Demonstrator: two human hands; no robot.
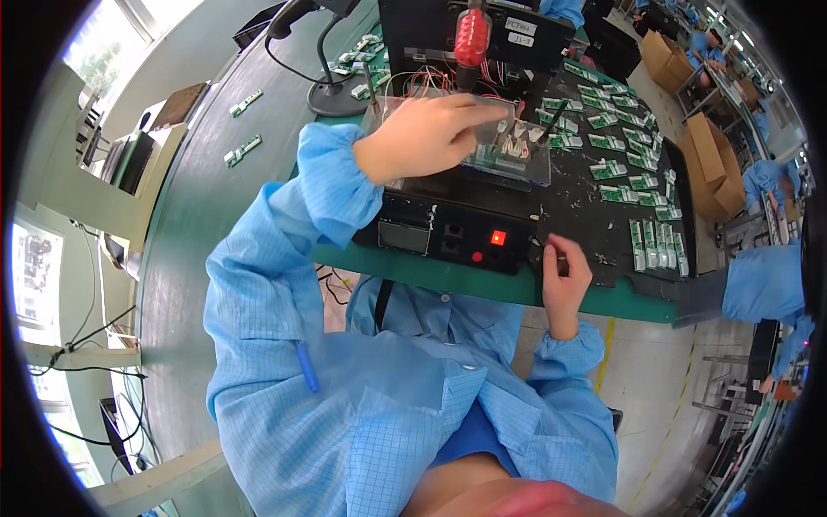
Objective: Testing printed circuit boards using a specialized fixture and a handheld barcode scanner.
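Observation:
My left hand (431,138) reaches over the clear plate (538,164) of a black test fixture (448,194). Its fingers are stretched toward the right, and I see nothing held in them. Just above the hand hangs a red handle (471,39), apart from the fingers. White connectors and thin wires (515,142) show by the fingertips, partly under the clear plate. My right hand (564,284) is beside the fixture's front right corner, fingers loosely bent and apart, apparently holding nothing. The fixture's front panel has a lit red switch (498,238) and a red button (477,257).
Several green circuit boards (642,159) lie in rows on the black mat (573,215) at right. More boards (244,151) lie on the green table (194,233) at left. A scanner stand (332,99) is behind my left arm. Cardboard boxes (713,168) and other people are farther right.

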